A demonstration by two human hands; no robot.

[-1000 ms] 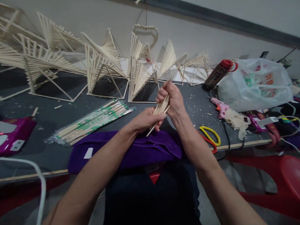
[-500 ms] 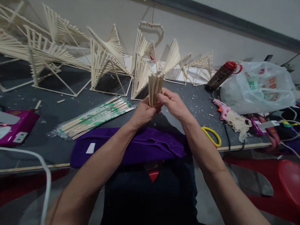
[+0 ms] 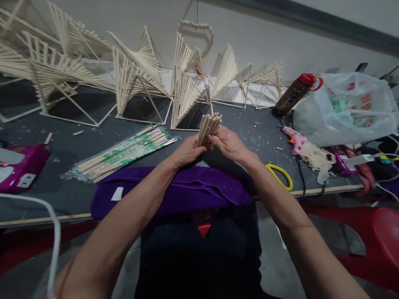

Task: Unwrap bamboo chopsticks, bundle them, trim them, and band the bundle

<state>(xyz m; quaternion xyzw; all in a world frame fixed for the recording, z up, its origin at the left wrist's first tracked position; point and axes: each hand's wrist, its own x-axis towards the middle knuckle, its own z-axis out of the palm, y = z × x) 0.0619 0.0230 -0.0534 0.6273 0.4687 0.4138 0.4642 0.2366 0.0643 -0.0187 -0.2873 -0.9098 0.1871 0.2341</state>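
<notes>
A bundle of pale wooden sticks [image 3: 208, 129] is held over the purple cloth's far edge, its cut ends tilted away from me. My left hand [image 3: 190, 150] wraps round its lower left side. My right hand [image 3: 228, 142] is closed at the bundle's right side, fingers touching the sticks; the lower ends are hidden by the hands. One stick rises higher than the others behind the bundle. The purple cloth [image 3: 185, 190] lies along the table's front edge below my hands. Packaged sticks in clear and green wrapping [image 3: 125, 153] lie to the left.
Twisted stick structures [image 3: 139, 84] line the back of the dark table [image 3: 246, 125]. To the right are a brown bottle [image 3: 293, 95], a plastic bag [image 3: 348, 109], a pink glue gun [image 3: 296, 140] and yellow-handled scissors [image 3: 280, 176]. A magenta device [image 3: 18, 167] and white cable [image 3: 56, 231] are left.
The bundle has tipped away from me and sits lower, showing more of its cut ends. Both hands still hold it. The camera view has shifted slightly.
</notes>
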